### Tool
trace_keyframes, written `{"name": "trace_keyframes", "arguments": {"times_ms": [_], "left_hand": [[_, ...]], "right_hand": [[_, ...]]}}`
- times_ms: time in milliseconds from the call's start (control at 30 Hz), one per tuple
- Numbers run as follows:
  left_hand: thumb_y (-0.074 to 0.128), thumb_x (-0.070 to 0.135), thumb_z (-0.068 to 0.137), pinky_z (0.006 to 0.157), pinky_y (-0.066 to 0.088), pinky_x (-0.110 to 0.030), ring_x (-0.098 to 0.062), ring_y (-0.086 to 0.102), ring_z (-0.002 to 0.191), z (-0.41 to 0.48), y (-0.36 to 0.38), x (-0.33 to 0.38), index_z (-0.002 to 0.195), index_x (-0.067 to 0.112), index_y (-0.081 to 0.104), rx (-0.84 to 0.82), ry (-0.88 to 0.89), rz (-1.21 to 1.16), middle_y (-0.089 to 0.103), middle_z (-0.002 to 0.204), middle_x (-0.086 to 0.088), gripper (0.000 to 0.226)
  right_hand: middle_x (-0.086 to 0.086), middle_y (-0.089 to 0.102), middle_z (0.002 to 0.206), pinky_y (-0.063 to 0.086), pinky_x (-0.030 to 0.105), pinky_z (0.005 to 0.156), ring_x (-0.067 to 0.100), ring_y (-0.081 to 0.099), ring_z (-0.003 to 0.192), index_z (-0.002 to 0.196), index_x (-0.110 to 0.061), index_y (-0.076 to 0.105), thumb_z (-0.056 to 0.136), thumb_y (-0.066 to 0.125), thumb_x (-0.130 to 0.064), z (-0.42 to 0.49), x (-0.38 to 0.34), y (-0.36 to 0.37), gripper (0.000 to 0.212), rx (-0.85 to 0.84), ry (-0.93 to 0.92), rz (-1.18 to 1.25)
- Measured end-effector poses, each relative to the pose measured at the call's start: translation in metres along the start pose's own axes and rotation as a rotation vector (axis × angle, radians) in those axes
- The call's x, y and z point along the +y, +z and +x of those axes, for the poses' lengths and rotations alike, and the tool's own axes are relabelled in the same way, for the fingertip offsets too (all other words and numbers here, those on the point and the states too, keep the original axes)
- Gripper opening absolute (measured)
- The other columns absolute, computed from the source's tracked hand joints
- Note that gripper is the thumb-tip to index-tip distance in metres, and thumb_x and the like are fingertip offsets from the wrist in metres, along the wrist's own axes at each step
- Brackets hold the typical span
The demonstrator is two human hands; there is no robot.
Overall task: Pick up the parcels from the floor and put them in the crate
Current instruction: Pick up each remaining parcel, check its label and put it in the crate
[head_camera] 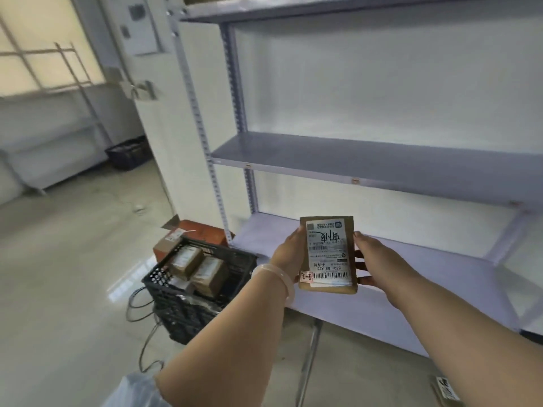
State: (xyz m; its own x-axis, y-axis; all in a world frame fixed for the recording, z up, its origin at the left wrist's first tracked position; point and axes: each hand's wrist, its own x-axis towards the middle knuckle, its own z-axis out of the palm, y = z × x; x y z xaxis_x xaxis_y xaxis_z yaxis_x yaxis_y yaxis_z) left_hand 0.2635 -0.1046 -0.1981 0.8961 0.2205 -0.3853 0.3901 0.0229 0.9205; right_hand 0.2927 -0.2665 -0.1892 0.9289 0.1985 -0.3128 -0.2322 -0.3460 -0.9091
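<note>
- Storeroom with a glossy floor (58,274) and grey shelves (382,160) along the wall.
- Black crate (188,306) down at left, just beside the shelf post, stowed parcels (199,268) inside; probably parked there for a short reach.
- Parcel (327,254) held up in mid-air before the lowest shelf, label toward the head, likely for a look before dropping in.
- Left hand (289,254) clasping its left edge, right hand (373,259) gripping its right edge with curled fingers; parcel squeezed between the two, right of and above the crate.
- Floor parcel (445,390), blurred, seemingly waiting at bottom right.
</note>
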Motion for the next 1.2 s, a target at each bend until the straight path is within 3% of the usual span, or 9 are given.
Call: {"name": "trace_keyframes", "arguments": {"times_ms": [133, 233, 367, 433, 500, 567, 833, 900, 1200], "left_hand": [[0.035, 0.054, 0.095, 0.094, 0.048, -0.037, -0.021, 0.061, 0.099, 0.007, -0.084, -0.009, 0.113, 0.020, 0.061, 0.063, 0.002, -0.059, 0.065, 0.113, 0.000, 0.047], [0.034, 0.058, 0.093, 0.098, 0.049, -0.045, -0.023, 0.065, 0.102, 0.015, -0.156, -0.023, 0.111, 0.022, 0.064, 0.101, -0.036, -0.029, 0.069, 0.113, -0.003, 0.050], [0.039, 0.060, 0.091, 0.082, 0.056, -0.038, -0.022, 0.069, 0.092, 0.030, -0.266, -0.035, 0.114, 0.024, 0.065, 0.125, -0.130, -0.127, 0.073, 0.101, -0.001, 0.050], [0.038, 0.057, 0.094, 0.095, 0.051, -0.044, -0.024, 0.067, 0.099, 0.041, -0.318, -0.038, 0.111, 0.023, 0.066, 0.136, -0.111, -0.130, 0.073, 0.096, 0.000, 0.047], [0.035, 0.058, 0.094, 0.106, 0.041, -0.049, -0.027, 0.061, 0.112, 0.053, -0.359, -0.038, 0.120, 0.022, 0.062, 0.173, -0.100, -0.085, 0.070, 0.106, 0.000, 0.052], [0.032, 0.061, 0.092, 0.107, 0.041, -0.050, -0.027, 0.060, 0.115, 0.068, -0.387, -0.039, 0.126, 0.024, 0.058, 0.187, -0.106, -0.046, 0.069, 0.115, -0.002, 0.056], [0.030, 0.053, 0.098, 0.091, 0.051, -0.040, -0.024, 0.065, 0.097, 0.131, -0.426, -0.037, 0.090, 0.032, 0.058, 0.140, -0.154, 0.000, 0.070, 0.099, -0.001, 0.036], [0.032, 0.049, 0.099, 0.096, 0.050, -0.044, -0.024, 0.064, 0.098, 0.150, -0.430, -0.036, 0.085, 0.034, 0.053, 0.142, -0.161, -0.021, 0.068, 0.092, 0.001, 0.030], [0.032, 0.052, 0.097, 0.094, 0.052, -0.044, -0.020, 0.066, 0.093, 0.240, -0.442, -0.011, 0.123, 0.022, 0.060, 0.111, -0.183, -0.010, 0.071, 0.099, 0.000, 0.049]], "right_hand": [[0.003, 0.059, 0.119, 0.047, 0.050, 0.099, 0.026, 0.055, 0.115, 0.118, -0.035, 0.053, 0.099, 0.029, -0.050, 0.011, -0.027, 0.080, 0.034, -0.072, -0.014, -0.019], [0.001, 0.060, 0.113, 0.047, 0.049, 0.098, 0.026, 0.056, 0.112, 0.120, -0.033, 0.053, 0.100, 0.030, -0.050, 0.025, -0.043, 0.151, 0.035, -0.119, 0.010, -0.018], [-0.003, 0.059, 0.103, 0.049, 0.042, 0.087, 0.020, 0.057, 0.101, 0.125, -0.029, 0.051, 0.101, 0.029, -0.046, 0.043, -0.065, 0.258, 0.037, -0.213, 0.033, -0.011], [0.001, 0.061, 0.111, 0.048, 0.045, 0.093, 0.022, 0.057, 0.106, 0.129, -0.029, 0.051, 0.101, 0.029, -0.047, 0.055, -0.081, 0.309, 0.040, -0.246, 0.028, -0.023], [0.004, 0.061, 0.119, 0.047, 0.049, 0.098, 0.024, 0.056, 0.111, 0.131, -0.029, 0.051, 0.100, 0.029, -0.049, 0.068, -0.097, 0.348, 0.043, -0.262, 0.029, -0.032], [0.001, 0.058, 0.118, 0.047, 0.048, 0.098, 0.021, 0.055, 0.107, 0.131, -0.027, 0.051, 0.101, 0.029, -0.047, 0.080, -0.108, 0.377, 0.042, -0.254, 0.038, -0.021], [-0.001, 0.058, 0.110, 0.047, 0.047, 0.099, 0.023, 0.055, 0.110, 0.136, -0.024, 0.048, 0.099, 0.033, -0.050, 0.134, -0.111, 0.416, 0.047, -0.201, 0.149, 0.074], [-0.005, 0.058, 0.101, 0.046, 0.047, 0.099, 0.022, 0.055, 0.107, 0.133, -0.024, 0.049, 0.100, 0.032, -0.050, 0.154, -0.112, 0.420, 0.045, -0.204, 0.152, 0.065], [-0.003, 0.063, 0.100, 0.049, 0.046, 0.096, 0.016, 0.058, 0.094, 0.120, -0.025, 0.054, 0.101, 0.032, -0.048, 0.247, -0.124, 0.428, 0.037, -0.225, 0.206, 0.139]]}}
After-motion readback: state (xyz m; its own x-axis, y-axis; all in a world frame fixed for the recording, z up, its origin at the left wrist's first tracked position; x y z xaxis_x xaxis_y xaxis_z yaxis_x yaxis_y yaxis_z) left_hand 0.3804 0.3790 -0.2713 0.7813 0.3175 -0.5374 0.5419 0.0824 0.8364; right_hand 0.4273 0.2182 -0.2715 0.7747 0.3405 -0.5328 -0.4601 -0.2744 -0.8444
